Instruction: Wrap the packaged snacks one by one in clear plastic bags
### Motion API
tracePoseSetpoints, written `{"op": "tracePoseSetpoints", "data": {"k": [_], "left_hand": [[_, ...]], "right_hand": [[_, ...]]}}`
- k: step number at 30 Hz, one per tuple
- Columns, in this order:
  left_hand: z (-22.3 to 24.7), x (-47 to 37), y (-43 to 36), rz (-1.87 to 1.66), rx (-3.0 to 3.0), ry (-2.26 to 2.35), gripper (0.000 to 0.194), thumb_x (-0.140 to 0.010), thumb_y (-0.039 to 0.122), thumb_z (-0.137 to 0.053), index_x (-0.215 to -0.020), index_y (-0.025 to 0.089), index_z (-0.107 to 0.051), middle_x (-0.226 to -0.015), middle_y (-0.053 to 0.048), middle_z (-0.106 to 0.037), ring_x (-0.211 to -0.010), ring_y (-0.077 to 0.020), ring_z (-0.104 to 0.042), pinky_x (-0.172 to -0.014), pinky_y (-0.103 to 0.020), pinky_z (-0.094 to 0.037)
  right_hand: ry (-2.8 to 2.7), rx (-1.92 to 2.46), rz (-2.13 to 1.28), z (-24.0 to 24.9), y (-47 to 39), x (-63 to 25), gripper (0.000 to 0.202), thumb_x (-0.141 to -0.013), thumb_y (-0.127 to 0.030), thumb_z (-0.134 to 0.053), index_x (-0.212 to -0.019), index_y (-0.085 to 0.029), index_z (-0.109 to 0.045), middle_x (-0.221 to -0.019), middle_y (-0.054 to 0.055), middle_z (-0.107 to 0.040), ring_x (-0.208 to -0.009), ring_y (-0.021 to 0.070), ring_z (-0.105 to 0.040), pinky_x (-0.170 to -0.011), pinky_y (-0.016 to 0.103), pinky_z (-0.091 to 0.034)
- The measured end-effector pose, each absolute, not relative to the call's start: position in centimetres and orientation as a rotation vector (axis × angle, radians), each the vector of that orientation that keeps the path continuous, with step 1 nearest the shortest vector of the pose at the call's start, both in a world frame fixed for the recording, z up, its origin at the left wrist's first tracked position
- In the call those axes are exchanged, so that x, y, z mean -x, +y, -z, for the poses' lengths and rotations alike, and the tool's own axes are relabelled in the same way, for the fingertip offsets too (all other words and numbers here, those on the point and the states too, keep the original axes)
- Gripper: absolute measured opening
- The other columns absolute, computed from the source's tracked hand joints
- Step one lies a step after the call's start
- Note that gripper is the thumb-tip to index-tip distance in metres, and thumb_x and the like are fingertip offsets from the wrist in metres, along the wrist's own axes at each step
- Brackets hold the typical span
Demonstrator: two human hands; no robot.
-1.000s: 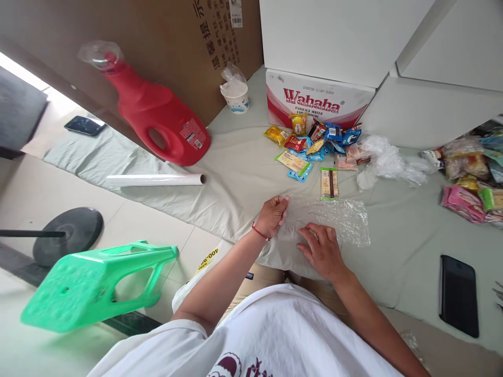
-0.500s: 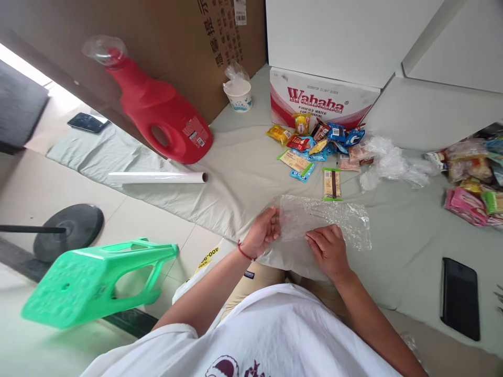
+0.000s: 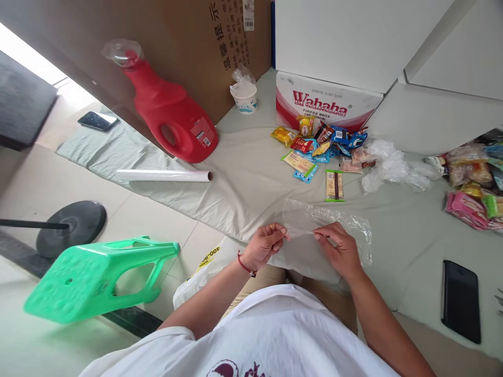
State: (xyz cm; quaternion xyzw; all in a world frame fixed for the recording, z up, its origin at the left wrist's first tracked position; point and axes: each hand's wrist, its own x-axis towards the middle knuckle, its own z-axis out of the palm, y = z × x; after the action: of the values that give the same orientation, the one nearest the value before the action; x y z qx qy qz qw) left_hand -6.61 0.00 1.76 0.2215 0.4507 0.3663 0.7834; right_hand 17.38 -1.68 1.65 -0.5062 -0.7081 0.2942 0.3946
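Note:
Between my two hands a clear plastic bag lies low over the grey-green cloth. My left hand pinches its left edge between thumb and fingers. My right hand is pinched on the near edge, right of the middle. Just beyond the bag lies a snack bar with green ends. Farther back is a pile of small snack packets, in yellow, red and blue wrappers, with crumpled clear plastic to its right.
A Wahaha carton stands behind the snacks. At the left are a red jug, a paper cup, a white roll and a green stool. A black phone and more packets lie at the right.
My left hand has turned and closed in a pinch at the bag's left edge. My right hand has moved slightly right. The view has shifted a little.

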Motion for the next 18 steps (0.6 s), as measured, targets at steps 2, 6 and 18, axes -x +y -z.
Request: {"op": "tracePoseSetpoints", "data": {"k": [2, 6, 18], "left_hand": [[-1.8, 6.8, 0.0, -0.759, -0.498, 0.95, 0.053, -0.062, 0.051, -0.096, -0.079, 0.014, -0.062, -0.074, -0.003, -0.069, -0.045, -0.0011, -0.039, -0.041, -0.019, -0.014], [-1.9, 6.9, -0.2, -0.754, -0.515, 0.947, 0.055, -0.061, 0.052, -0.096, -0.079, 0.014, -0.061, -0.074, -0.003, -0.07, -0.045, -0.001, -0.041, -0.043, -0.019, -0.018], [-2.6, 5.5, -0.2, -0.722, -0.558, 0.898, 0.054, -0.065, 0.054, -0.094, -0.079, 0.014, -0.061, -0.075, -0.002, -0.069, -0.044, 0.0, -0.038, -0.043, -0.02, -0.016]], "right_hand": [[-1.682, 1.345, -0.895, -2.3, -1.2, -18.7, 0.015, -0.1, -0.036, -0.065, -0.102, -0.026, -0.076, -0.094, 0.003, -0.073, -0.088, 0.0186, -0.066, -0.08, 0.033, -0.053], [-1.589, 1.453, -0.932, -4.2, -0.1, -21.1, 0.02, -0.102, -0.041, -0.062, -0.102, -0.025, -0.073, -0.097, 0.002, -0.072, -0.086, 0.0171, -0.065, -0.079, 0.031, -0.051], [-2.057, 1.168, -0.705, -4.4, -0.1, -15.9, 0.013, -0.102, -0.032, -0.062, -0.097, -0.027, -0.073, -0.099, 0.006, -0.071, -0.1, 0.023, -0.059, -0.091, 0.04, -0.051]]}}
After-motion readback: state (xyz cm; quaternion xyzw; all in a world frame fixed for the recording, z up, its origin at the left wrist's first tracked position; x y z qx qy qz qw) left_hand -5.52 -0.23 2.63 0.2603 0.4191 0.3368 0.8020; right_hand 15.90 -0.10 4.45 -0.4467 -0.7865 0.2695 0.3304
